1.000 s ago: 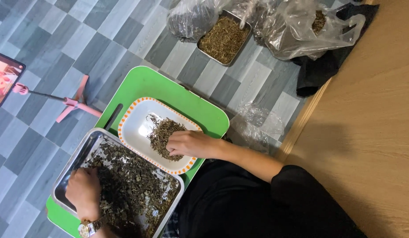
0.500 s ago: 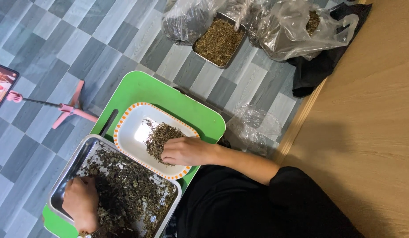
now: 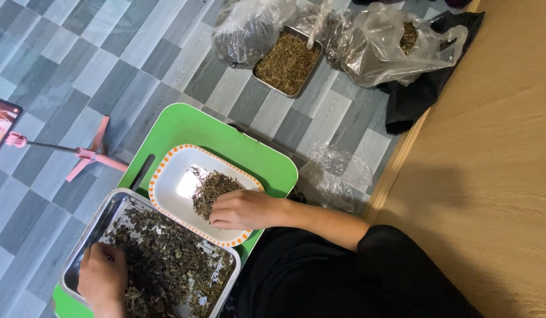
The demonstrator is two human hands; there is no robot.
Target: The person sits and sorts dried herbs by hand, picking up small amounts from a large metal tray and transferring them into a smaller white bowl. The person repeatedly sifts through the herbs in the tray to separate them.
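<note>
1. The left hand (image 3: 102, 278) is nearest, low on the left. It rests in the metal tray (image 3: 87, 235), with its fingers curled down into the dark dried leaves (image 3: 167, 265). I cannot tell if it grips any.
2. The metal tray is shiny and has round corners. The leaves in it are crumbly and dark, and they fill most of it.
3. The right hand (image 3: 245, 209) is a bit farther, with its fingers bent in a loose fist. Its fingertips touch a small pile of dried bits (image 3: 211, 188) in the white dish (image 3: 173, 182).
4. The white dish is smooth, with round corners and an orange dotted rim. It overlaps the far edge of the metal tray.
5. Both sit on a bright green plastic tray (image 3: 226, 141) on the grey checked floor (image 3: 78, 65).
6. To the left lies a pink stand (image 3: 87, 156).
7. Far away is another metal pan (image 3: 288, 62) full of thin brown bits, between crinkly clear bags (image 3: 391, 44).
8. On the right is a tan wood floor (image 3: 497, 147).
</note>
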